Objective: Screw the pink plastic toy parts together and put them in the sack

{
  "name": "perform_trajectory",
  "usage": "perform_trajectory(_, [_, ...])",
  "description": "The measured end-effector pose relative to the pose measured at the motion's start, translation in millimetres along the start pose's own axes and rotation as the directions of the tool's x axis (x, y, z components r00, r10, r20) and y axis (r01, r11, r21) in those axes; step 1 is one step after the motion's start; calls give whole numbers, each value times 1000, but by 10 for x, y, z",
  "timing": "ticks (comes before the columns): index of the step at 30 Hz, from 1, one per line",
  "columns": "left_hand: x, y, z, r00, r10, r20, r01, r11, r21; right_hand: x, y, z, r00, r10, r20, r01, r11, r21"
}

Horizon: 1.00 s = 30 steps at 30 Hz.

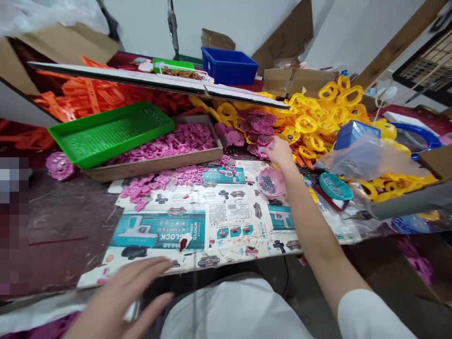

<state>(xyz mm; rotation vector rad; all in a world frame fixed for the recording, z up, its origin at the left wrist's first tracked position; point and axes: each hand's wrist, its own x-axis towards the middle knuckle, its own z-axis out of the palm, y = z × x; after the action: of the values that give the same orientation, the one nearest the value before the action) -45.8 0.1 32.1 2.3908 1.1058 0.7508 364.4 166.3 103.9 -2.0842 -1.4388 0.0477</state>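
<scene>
Pink moulded plastic parts [257, 126] lie in a heap on yellow plastic rings [316, 123], directly ahead of me. More of the pink pieces fill a shallow cardboard tray [197, 157] to the left of the heap, and loose ones [148, 184] are scattered across a flattened printed toy-gun carton [226, 221] on the bench.

Right hand [281, 153]: reached forward, fingers drawn together, tips at the near edge of the pink heap. Fingertips are turned away from the camera, so I cannot tell whether they pinch a piece. Nearest items: a pink dish [271, 182] of small dark metal parts [268, 184] just beside the wrist, and, farther right, a teal dish [335, 186] holding similar parts.

Left hand [118, 296]: blurred, low over the near edge of the carton, fingers spread, nothing visible in it. Contact with the carton cannot be determined.

Surroundings: a green perforated tray [111, 134] sits tilted across the left end of the cardboard tray. Orange plastic parts [81, 99] are piled behind it, under a long pale board [151, 80]. A blue plastic crate [229, 66] stands at the far side, and a clear plastic bag [363, 160] lies on the yellow parts to the right.
</scene>
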Motion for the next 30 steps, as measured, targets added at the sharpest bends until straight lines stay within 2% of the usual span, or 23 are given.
perform_trajectory(1, [147,94,94,996,58,63,-52,995,-89,129,59,36,999,30,24,-29,998,-50])
perform_trajectory(3, [443,286,302,965,149,217,-70,941,-332,248,135,68,997,67,43,-61,990,-127])
perform_trajectory(5, [677,433,518,932,192,308,10,835,-550,183,109,57,998,48,28,-43,985,-166])
perform_trajectory(7, [822,499,717,937,121,328,161,684,-712,-53,-35,20,999,-42,14,44,985,-166])
perform_trajectory(9, [904,488,875,957,-52,284,279,425,-861,-418,-262,-24,978,-197,64,204,971,-122])
perform_trajectory(10, [934,463,931,952,-163,258,294,265,-919,-621,-385,-41,947,-292,131,303,950,-76])
perform_trajectory(11, [961,431,970,928,-289,236,278,113,-954,-818,-503,-50,895,-386,224,399,917,-13])
perform_trajectory(12, [984,395,991,881,-416,224,245,-2,-969,-993,-610,-46,784,-505,361,504,857,103])
perform_trajectory(13, [1001,358,995,823,-522,222,217,-72,-973,-1135,-704,-23,584,-644,493,564,759,324])
perform_trajectory(14, [1009,322,984,765,-601,230,207,-109,-972,-1236,-783,25,440,-713,546,544,695,469])
perform_trajectory(15, [1005,289,961,719,-650,244,211,-129,-969,-1292,-850,101,359,-745,562,505,661,554])
perform_trajectory(16, [988,261,931,690,-675,262,225,-144,-964,-1309,-908,208,361,-742,565,476,667,573])
perform_trajectory(18, [917,215,860,667,-687,287,253,-152,-955,-1261,-1007,493,500,-666,553,473,745,470])
perform_trajectory(19, [868,197,825,656,-702,278,258,-137,-956,-1218,-1054,657,550,-632,546,484,774,407])
perform_trajectory(20, [814,179,792,643,-722,255,260,-108,-960,-1177,-1101,818,563,-615,551,496,785,370])
perform_trajectory(23, [657,122,702,639,-754,153,288,50,-956,-1134,-1234,1168,533,-609,588,520,784,339])
perform_trajectory(25, [577,83,640,666,-741,82,340,203,-918,-1180,-1298,1208,537,-607,586,514,786,344])
perform_trajectory(28, [512,38,532,738,-674,-25,409,476,-778,-1298,-1338,988,520,-624,583,458,780,427])
perform_trajectory(30, [503,25,464,784,-619,-54,428,601,-675,-1374,-1335,761,482,-649,589,403,761,509])
